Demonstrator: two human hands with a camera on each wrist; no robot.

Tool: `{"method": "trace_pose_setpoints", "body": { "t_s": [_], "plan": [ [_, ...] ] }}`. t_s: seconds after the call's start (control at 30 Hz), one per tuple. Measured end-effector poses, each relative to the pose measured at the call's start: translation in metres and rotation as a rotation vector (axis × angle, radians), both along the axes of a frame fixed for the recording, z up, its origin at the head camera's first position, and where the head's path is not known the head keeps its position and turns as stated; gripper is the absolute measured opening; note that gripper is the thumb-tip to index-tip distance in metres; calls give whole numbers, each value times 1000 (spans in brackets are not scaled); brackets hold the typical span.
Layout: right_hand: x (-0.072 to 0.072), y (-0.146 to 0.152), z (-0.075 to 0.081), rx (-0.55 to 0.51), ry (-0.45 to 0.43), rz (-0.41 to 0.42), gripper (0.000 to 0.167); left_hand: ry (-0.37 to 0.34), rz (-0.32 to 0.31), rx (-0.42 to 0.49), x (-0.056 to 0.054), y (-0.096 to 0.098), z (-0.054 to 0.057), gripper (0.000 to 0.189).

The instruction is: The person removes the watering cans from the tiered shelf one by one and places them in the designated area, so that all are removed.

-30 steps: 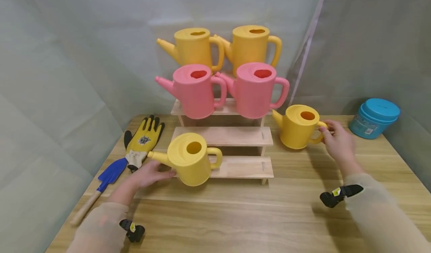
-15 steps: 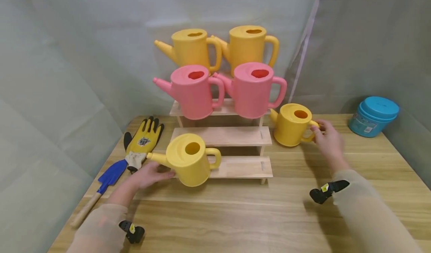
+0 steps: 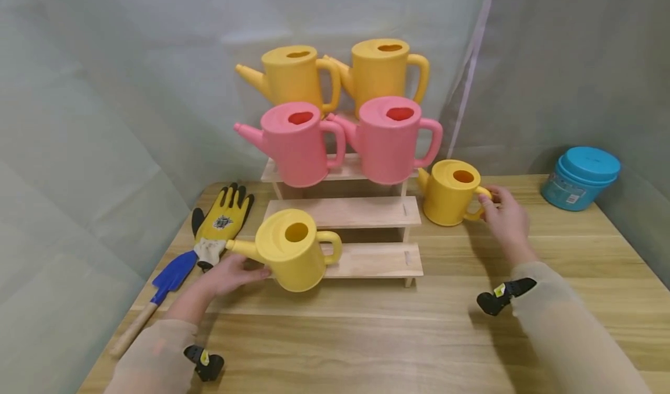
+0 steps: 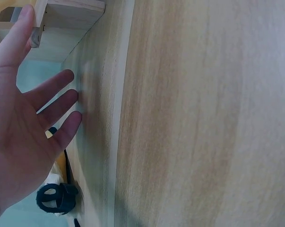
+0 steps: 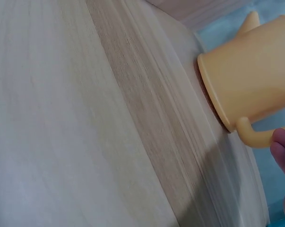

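Note:
My right hand grips the handle of a yellow watering can, which stands at the right of a stepped wooden stand. In the right wrist view, fingers curl on that handle. A paler yellow watering can sits upright on the left of the lowest step, spout pointing left. Beside it my left hand reaches to the step's left end, thumb at the edge. The left wrist view shows that hand's fingers spread and fairly straight, holding nothing.
On the top level stand two pink watering cans, with two orange-yellow cans behind. A yellow-black glove and a blue trowel lie at the left of the table. A blue lidded tub stands far right.
My right hand and the yellow watering can have moved left, closer to the stand. The left hand stays at the step's end. The head view has shifted slightly.

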State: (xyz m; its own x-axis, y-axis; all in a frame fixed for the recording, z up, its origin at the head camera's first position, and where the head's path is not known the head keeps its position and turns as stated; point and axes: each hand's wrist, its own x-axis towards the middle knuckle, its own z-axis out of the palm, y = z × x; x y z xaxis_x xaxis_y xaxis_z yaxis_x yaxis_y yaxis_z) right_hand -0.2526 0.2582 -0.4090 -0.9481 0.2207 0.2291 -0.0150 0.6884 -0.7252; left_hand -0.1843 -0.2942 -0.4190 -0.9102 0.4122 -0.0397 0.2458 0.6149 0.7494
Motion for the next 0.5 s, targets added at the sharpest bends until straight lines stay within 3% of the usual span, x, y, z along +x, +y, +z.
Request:
{"method": "trace_pose_setpoints", "body": {
  "t_s": [0.5],
  "plan": [
    [-4, -10, -4, -48, 32, -26, 48, 7, -5, -4, -1, 0, -1, 46]
  ]
}}
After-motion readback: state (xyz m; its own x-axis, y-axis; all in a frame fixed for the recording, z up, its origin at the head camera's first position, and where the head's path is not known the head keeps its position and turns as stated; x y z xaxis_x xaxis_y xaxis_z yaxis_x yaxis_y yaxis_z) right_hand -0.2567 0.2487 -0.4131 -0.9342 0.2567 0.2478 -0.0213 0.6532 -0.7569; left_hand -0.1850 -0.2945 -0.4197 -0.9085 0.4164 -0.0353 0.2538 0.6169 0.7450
